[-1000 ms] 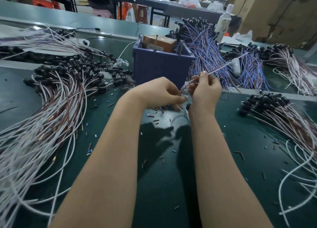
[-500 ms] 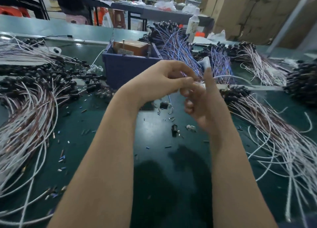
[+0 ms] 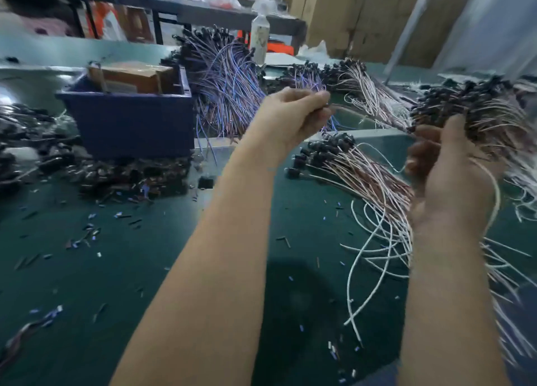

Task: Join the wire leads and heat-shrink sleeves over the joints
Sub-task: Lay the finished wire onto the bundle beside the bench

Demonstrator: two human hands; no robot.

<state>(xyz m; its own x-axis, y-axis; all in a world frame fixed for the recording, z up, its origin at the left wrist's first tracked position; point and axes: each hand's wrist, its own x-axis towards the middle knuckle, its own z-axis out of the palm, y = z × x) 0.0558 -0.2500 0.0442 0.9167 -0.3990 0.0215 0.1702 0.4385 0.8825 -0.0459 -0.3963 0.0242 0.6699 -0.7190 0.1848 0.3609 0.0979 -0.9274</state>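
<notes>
Both hands are raised above the green counter (image 3: pixel 151 275), well apart from each other. The left hand (image 3: pixel 293 112) is clenched, its fingers curled in and the thumb pressed against the forefinger; whether anything sits in that pinch is too small to tell. The right hand (image 3: pixel 447 179) is blurred, palm turned inward with the fingers loosely bent. A single white wire lead (image 3: pixel 497 194) curves along its outer edge, but I cannot tell whether the hand grips it.

Under and between the hands lies a fan of pinkish-white leads (image 3: pixel 360 176) with black caps at their far ends and loose white tails spilling toward the near edge. A second heap of black-capped leads (image 3: pixel 479 109) is just behind the right hand. Farther back, a thick sheaf of purple and blue wires (image 3: pixel 229 89) leans beside a dark blue bin (image 3: pixel 130 124), which holds a brown cardboard box (image 3: pixel 136 76). A low pile of dark pieces (image 3: pixel 130 173) lies against the bin's front. Short cut bits of sleeve (image 3: pixel 93 231) are scattered across the counter on the left. A pale bottle (image 3: pixel 258 37) stands upright behind the purple sheaf.
</notes>
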